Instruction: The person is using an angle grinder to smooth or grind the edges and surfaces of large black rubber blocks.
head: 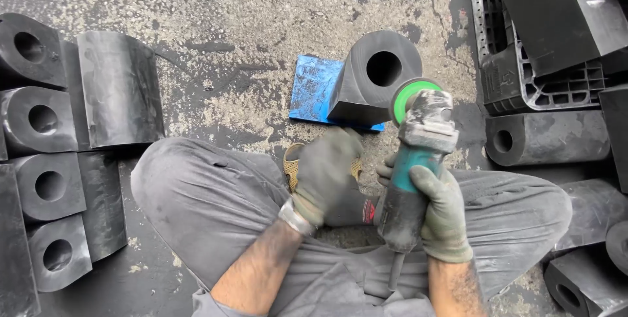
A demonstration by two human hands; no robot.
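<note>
My right hand point(443, 209) closes around the angle grinder point(415, 160) at centre right; my left hand point(327, 173), fingers curled, rests beside the black block point(366, 88).

A single view comes from a camera worn on the person's head. It looks almost straight down over the person's crossed grey-trousered legs point(216, 206) to the rough, dark-stained concrete floor point(229, 3) in front of them. It sits close: the gloved hands and forearms fill the lower middle of the frame, and the forearms run out at the bottom edge. The top of the frame lies away from the person. No second view shares the scene.
</note>
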